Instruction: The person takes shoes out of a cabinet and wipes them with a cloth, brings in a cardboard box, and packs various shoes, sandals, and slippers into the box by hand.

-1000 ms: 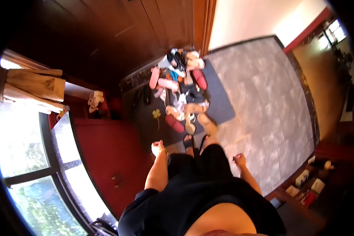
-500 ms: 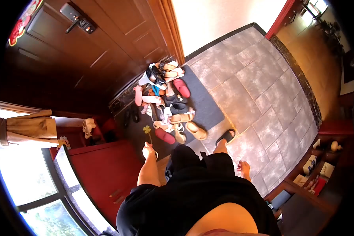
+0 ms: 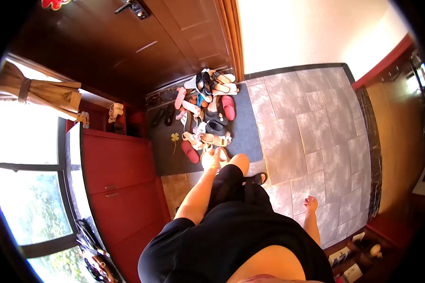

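Note:
My left hand (image 3: 211,160) hangs in front of me, over the near edge of a pile of shoes. Its fingers blend with the tan sandals behind it, so how far they are bent is unclear. Closest to it are a dark red clog (image 3: 190,152) and a tan slipper (image 3: 223,154), partly hidden by the hand. Over the grey tiles at my right side, my right hand (image 3: 310,203) holds nothing, its fingers loosely bent and apart. A black sandal (image 3: 256,178) is on my foot.
Many shoes, among them a black clog (image 3: 216,127) and a red clog (image 3: 228,107), crowd the dark doormat (image 3: 248,127) by the brown door (image 3: 174,37). A red cabinet (image 3: 120,165) stands left below a window. Shelves with boxes (image 3: 340,256) are at lower right.
The view has turned and shifted. My left hand has come across in front of the shoes, and my right hand is farther out from my body. The shoes lie as before.

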Available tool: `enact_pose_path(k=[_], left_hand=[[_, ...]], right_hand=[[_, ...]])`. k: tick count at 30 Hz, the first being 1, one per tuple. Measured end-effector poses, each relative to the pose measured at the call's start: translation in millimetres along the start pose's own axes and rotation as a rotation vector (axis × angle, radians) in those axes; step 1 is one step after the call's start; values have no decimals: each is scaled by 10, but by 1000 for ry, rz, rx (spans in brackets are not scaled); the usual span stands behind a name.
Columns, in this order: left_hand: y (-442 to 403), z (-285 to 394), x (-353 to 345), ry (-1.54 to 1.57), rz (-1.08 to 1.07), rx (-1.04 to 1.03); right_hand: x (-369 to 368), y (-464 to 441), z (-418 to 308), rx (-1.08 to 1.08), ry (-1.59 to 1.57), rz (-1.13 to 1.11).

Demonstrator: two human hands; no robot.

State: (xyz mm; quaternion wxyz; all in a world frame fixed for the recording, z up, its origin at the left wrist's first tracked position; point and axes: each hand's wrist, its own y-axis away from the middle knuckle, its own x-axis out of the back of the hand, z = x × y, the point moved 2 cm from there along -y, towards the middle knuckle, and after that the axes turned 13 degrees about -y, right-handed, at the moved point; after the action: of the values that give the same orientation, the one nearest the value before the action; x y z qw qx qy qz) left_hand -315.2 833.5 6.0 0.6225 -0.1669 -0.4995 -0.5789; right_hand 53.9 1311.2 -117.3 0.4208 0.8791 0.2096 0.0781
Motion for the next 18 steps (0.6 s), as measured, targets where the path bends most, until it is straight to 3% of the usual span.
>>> enact_pose_path(k=[3, 7, 9, 14, 15, 16, 17, 18], left_hand=[[125, -526, 207, -113, 13, 226], [447, -1647, -11, -239, -61, 502], [644, -1824, -101, -300, -81, 580], [339, -1406, -171, -251, -172, 548], [153, -1297, -166, -109, -186, 547], [-87, -1266, -191, -122, -174, 455], [-283, -1204, -254, 74, 67, 450], [-563, -1065, -165, 27, 153, 448]], right_hand=[[-645, -13, -253, 27, 84, 24], [-1550, 294, -374, -82, 268, -209], [-1868, 416, -393, -64, 370, -317], [-1966, 107, -296, -150, 521, -347], [-1903, 33, -311, -143, 537, -328], [-1576, -390, -215, 651, 994, -756], [-1489, -700, -232, 615, 1131, -614], [-1168, -1499, 75, 932, 1634, -621]])
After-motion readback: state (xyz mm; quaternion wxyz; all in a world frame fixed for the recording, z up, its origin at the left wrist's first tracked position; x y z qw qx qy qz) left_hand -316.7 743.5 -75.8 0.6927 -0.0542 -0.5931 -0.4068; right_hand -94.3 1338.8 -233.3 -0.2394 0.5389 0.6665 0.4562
